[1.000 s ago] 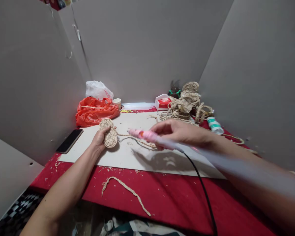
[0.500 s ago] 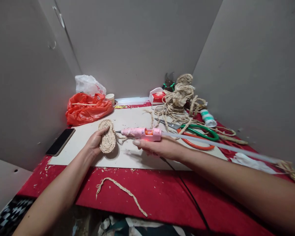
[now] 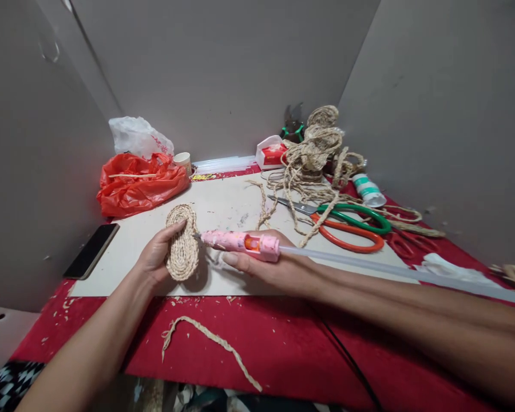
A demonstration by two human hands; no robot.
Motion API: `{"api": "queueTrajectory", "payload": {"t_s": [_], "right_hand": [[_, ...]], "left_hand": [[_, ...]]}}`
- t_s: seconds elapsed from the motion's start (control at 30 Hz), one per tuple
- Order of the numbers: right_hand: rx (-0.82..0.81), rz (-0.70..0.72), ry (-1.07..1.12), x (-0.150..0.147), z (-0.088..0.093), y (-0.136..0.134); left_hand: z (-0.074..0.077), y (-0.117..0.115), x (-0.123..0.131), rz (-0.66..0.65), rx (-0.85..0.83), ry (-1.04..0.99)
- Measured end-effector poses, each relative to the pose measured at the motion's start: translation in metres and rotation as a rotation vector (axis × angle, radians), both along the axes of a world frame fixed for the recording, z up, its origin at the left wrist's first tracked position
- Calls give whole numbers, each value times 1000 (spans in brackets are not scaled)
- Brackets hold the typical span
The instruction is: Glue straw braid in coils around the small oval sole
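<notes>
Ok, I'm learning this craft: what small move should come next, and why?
Probably ease the glue gun nozzle leftward onto the woven oval, at its right rim: the tip points at it from close by, the left hand props the oval up, and the right hand holds the gun level.

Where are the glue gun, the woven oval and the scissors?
glue gun (image 3: 240, 242): head view, on its pink barrel.
woven oval (image 3: 182, 247): head view, on its coiled middle.
scissors (image 3: 292, 204): head view, on the blades.

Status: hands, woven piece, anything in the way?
Left hand holds woven oval. Right hand grips glue gun, nozzle at oval's rim. Scissors lie apart, behind.
</notes>
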State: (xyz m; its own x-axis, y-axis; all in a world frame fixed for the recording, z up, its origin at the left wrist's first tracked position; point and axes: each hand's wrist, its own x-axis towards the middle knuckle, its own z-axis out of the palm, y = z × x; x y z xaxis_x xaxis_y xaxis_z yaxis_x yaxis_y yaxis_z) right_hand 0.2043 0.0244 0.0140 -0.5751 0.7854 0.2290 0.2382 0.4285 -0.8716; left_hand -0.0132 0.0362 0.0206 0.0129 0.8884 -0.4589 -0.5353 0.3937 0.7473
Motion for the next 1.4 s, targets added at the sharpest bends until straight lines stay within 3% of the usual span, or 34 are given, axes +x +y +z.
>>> {"api": "queueTrajectory", "payload": {"t_s": [0.33,0.67,1.4], "right_hand": [[89,-98,-45,-3,2,-1],[287,-138,-84,-3,-6,1],[236,-155,-122,-3,-6,1]], "left_hand": [[0,-3,5,-13,-16,32],[-1,-3,7,-29,-46,-12],[1,-4,8,-3,-51,24]]}}
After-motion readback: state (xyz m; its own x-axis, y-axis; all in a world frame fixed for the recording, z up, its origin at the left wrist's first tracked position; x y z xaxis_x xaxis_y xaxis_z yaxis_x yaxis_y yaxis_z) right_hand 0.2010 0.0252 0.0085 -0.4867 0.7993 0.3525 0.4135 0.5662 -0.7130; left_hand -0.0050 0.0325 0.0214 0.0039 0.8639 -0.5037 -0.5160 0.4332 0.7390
